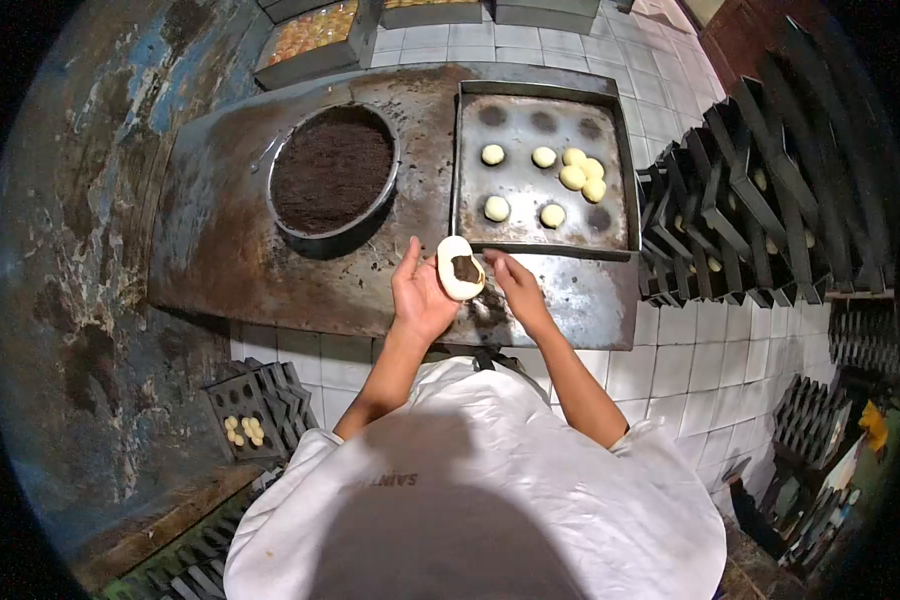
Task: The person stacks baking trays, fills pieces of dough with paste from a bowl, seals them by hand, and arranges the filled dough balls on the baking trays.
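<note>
A flattened round of pale dough [449, 252] with dark crumbly filling [466, 268] in its middle lies across the fingers of my left hand [425, 300]. That palm faces up, its thumb held away from the dough. Just right of the dough is my right hand [518, 288], its fingers extended toward the dough's edge; whether they touch it I cannot tell. Ahead and to the left, a round metal basin [398, 165] holds the dark crumbly filling. On the right, a square metal tray [530, 110] carries several pale dough balls [573, 177], some single and some clustered.
The basin and tray stand on a worn metal table [220, 230]. Stacked dark trays [760, 200] rise close on the right. Another stack of trays [245, 410] with dough balls sits low at left. Beyond the table are metal boxes [315, 40] on white floor tiles.
</note>
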A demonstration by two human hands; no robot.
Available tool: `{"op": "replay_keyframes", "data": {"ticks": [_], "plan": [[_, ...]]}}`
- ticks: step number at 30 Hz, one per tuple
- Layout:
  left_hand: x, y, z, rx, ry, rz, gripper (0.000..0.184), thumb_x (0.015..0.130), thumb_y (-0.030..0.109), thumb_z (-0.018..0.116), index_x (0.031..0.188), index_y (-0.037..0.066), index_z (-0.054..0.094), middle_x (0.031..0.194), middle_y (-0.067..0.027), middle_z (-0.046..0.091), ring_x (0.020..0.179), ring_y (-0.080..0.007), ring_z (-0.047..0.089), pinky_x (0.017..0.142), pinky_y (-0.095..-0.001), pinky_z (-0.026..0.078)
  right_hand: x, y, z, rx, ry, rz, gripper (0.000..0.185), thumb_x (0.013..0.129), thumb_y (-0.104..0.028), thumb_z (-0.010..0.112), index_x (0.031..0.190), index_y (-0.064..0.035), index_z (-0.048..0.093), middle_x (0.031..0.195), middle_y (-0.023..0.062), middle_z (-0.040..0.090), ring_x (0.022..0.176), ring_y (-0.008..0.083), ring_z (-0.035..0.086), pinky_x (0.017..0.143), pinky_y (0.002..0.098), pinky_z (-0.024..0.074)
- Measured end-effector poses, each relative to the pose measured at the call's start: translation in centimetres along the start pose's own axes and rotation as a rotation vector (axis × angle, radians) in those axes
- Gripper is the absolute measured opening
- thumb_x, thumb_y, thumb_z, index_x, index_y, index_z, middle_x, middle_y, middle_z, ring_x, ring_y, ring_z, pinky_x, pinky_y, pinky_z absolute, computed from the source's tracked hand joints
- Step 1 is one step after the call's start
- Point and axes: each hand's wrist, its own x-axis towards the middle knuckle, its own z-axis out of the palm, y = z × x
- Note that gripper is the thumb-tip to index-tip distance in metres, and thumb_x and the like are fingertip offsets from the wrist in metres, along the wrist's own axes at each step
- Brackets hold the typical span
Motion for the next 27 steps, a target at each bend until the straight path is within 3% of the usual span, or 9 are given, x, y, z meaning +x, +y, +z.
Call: {"op": "replay_keyframes", "data": {"ticks": [2, 6, 8, 11, 12, 13, 16, 21, 27], "plan": [[0.2, -0.7, -1.0, 0.045, -0.015, -0.008, 0.065, 0.099, 0.056, 0.054, 0.125, -0.003, 0.056, 0.125, -0.0164, 0.064, 0.116, -0.0303, 0.061, 0.107, -0.0467, 0.043, 0.3, -5.3, 0.9, 0.476, -0.219, 0.216, 0.057, 0.108, -0.047, 0.043, 0.147, -0.0062, 0.050, 0.144, 0.0110, 0.055, 0.131, 0.0205, 0.051, 0.113, 0.0318, 0.0338], [-0.5, -0.3, -2.7, 0.378, 0.087, 0.124, 0.043, 0.097, 0.028, 0.060, 0.128, -0.002, 0.057, 0.123, -0.0123, 0.066, 0.115, -0.0248, 0.062, 0.104, -0.0401, 0.047, -0.4, -9.0, 0.1, 0.469, -0.457, 0.231, 0.055, 0.100, -0.031, 0.064, 0.146, -0.0055, 0.049, 0.137, 0.0089, 0.058, 0.122, 0.0182, 0.055, 0.106, 0.0338, 0.0427], [-1.8, 0.5, -2.9, 0.714, 0.237, 0.143, 0.043, 0.090, 0.001, 0.059, 0.132, -0.003, 0.055, 0.120, -0.0112, 0.067, 0.111, -0.0202, 0.064, 0.097, -0.0316, 0.050, -0.9, -8.8, -0.6, 0.001, -0.462, -0.018, 0.074, 0.083, -0.010, 0.079, 0.148, -0.0116, 0.046, 0.143, 0.0063, 0.052, 0.123, 0.0243, 0.056, 0.103, 0.0392, 0.0475], [-2.8, 0.8, -1.8, 0.719, 0.164, 0.107, 0.043, 0.085, -0.007, 0.064, 0.127, -0.003, 0.057, 0.116, -0.0107, 0.067, 0.108, -0.0183, 0.064, 0.096, -0.0311, 0.052, -1.8, -9.3, 0.0, -0.511, -0.261, -0.400, 0.082, 0.075, 0.003, 0.079, 0.148, -0.0106, 0.045, 0.134, 0.0125, 0.057, 0.121, 0.0304, 0.059, 0.103, 0.0399, 0.0483], [-3.1, 0.9, -0.9, 0.713, 0.174, 0.111, 0.052, 0.080, -0.014, 0.064, 0.130, -0.003, 0.057, 0.117, -0.0119, 0.067, 0.109, -0.0184, 0.065, 0.094, -0.0301, 0.054, -2.1, -9.8, 0.5, -0.549, -0.192, -0.478, 0.071, 0.079, 0.001, 0.077, 0.144, -0.0080, 0.049, 0.126, 0.0172, 0.060, 0.113, 0.0342, 0.063, 0.096, 0.0398, 0.0525], [-3.3, 1.0, -0.7, 0.711, 0.172, 0.115, 0.052, 0.080, -0.014, 0.064, 0.130, -0.003, 0.057, 0.117, -0.0119, 0.067, 0.109, -0.0184, 0.065, 0.094, -0.0301, 0.054, -2.1, -10.1, 0.8, -0.552, -0.194, -0.482, 0.071, 0.079, 0.001, 0.077, 0.144, -0.0080, 0.049, 0.126, 0.0172, 0.060, 0.113, 0.0342, 0.063, 0.096, 0.0398, 0.0525], [-4.0, 1.9, -0.3, 0.859, 0.191, 0.233, 0.051, 0.077, -0.016, 0.067, 0.126, -0.004, 0.062, 0.119, -0.0120, 0.066, 0.109, -0.0187, 0.066, 0.092, -0.0306, 0.055, -2.0, -10.4, 1.8, -0.554, -0.105, -0.565, 0.030, 0.088, -0.005, 0.072, 0.118, -0.0015, 0.070, 0.116, 0.0158, 0.067, 0.087, 0.0311, 0.071, 0.076, 0.0372, 0.0562], [-5.5, 3.5, 1.5, 0.928, 0.406, 0.556, 0.038, 0.078, -0.014, 0.073, 0.115, -0.006, 0.071, 0.120, -0.0162, 0.068, 0.110, -0.0187, 0.065, 0.092, -0.0304, 0.055, -2.2, -12.5, 4.5, -0.276, -0.125, -0.397, 0.033, 0.088, -0.011, 0.072, 0.119, -0.0033, 0.070, 0.108, 0.0183, 0.072, 0.092, 0.0355, 0.070, 0.081, 0.0400, 0.0545], [-8.7, 6.5, 2.9, 0.648, -0.059, 0.571, 0.046, 0.095, 0.018, 0.057, 0.134, -0.007, 0.057, 0.134, -0.0254, 0.061, 0.127, -0.0306, 0.058, 0.114, -0.0406, 0.039, -3.3, -16.7, 8.4, -0.441, -0.121, -0.549, 0.029, 0.083, -0.005, 0.074, 0.111, 0.0008, 0.071, 0.103, 0.0190, 0.069, 0.091, 0.0361, 0.067, 0.079, 0.0408, 0.0526]]}}
